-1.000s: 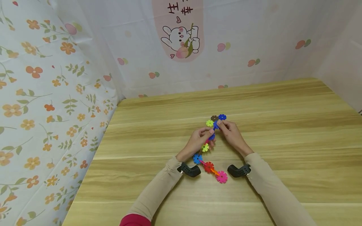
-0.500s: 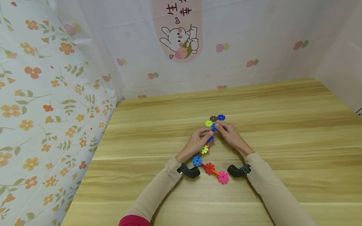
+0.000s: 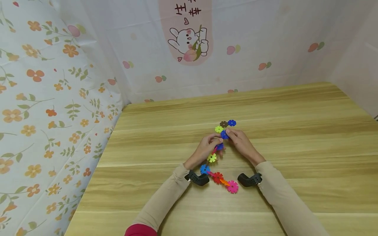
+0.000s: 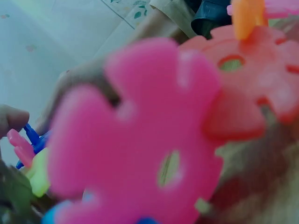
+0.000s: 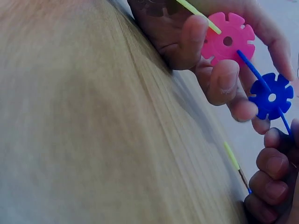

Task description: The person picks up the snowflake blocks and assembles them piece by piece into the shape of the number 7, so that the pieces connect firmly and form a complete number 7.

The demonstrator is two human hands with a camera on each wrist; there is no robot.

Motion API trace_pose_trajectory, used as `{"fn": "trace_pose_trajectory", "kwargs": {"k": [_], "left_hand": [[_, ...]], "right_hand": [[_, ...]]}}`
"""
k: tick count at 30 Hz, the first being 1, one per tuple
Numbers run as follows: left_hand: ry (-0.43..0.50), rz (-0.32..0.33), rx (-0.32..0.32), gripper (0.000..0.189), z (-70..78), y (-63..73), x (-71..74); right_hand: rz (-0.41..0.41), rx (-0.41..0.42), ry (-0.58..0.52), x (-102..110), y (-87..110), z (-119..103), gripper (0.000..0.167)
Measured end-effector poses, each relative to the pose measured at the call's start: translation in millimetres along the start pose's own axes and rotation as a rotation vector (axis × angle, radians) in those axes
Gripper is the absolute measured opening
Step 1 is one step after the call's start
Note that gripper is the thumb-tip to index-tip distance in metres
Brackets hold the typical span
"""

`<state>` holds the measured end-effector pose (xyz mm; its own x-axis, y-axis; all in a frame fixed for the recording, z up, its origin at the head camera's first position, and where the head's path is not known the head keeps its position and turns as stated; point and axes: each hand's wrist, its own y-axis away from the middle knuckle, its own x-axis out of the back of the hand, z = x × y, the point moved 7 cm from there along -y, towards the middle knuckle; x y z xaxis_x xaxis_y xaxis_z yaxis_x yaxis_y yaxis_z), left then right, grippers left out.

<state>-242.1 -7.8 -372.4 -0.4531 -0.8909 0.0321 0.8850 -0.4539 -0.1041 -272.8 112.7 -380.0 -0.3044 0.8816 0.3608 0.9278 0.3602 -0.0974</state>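
A chain of slotted plastic snowflake discs runs between the hands in the head view. My left hand (image 3: 206,147) pinches the chain at a blue disc (image 3: 220,146). My right hand (image 3: 242,142) pinches the blue disc (image 3: 224,134) at the chain's far end. Below the left hand hang a yellow-green disc (image 3: 212,157), a light blue disc (image 3: 205,169), a red disc (image 3: 218,178) and a pink end disc (image 3: 232,186), with edge-on discs linking them. A blurred pink disc (image 4: 140,130) fills the left wrist view. In the right wrist view, left fingers (image 5: 224,84) lie around a pink disc (image 5: 227,41).
Just beyond the hands, a yellow-green disc (image 3: 219,129), a brown disc (image 3: 224,124) and a blue disc (image 3: 232,123) lie joined on the wooden table (image 3: 295,137). A patterned white cloth (image 3: 251,59) hangs behind the table, another flowered one at left.
The right hand and its blue disc have shifted slightly towards the body, closer to the left hand. The chain's lower end has sunk a little. Both hands keep their hold.
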Motion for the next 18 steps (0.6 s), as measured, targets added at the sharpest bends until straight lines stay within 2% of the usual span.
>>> {"fn": "trace_pose_trajectory", "kwargs": {"k": [3, 6, 8, 11, 15, 18], "left_hand": [[0.034, -0.036, -0.005, 0.03, -0.4, -0.1, -1.5], [0.086, -0.048, -0.008, 0.033, -0.3, -2.3, -4.3], [0.121, -0.033, -0.004, 0.034, -0.1, -3.4, -4.9], [0.175, -0.014, 0.012, 0.035, -0.3, -3.7, -5.6], [0.207, -0.031, 0.008, 0.037, -12.5, -6.0, -2.7], [0.218, -0.039, -0.001, 0.037, -25.7, -8.1, -0.5]], "right_hand": [[0.065, 0.001, 0.027, 5, -1.8, 11, 0.044], [0.246, 0.019, 0.071, 22, -0.8, 13, 0.045], [0.385, 0.037, 0.117, 33, 0.8, 13, 0.041], [0.516, 0.054, 0.204, 44, 1.6, 11, 0.029], [0.556, 0.087, 0.341, 47, -4.2, 13, 0.018], [0.541, 0.094, 0.387, 47, -8.3, 18, 0.018]]}}
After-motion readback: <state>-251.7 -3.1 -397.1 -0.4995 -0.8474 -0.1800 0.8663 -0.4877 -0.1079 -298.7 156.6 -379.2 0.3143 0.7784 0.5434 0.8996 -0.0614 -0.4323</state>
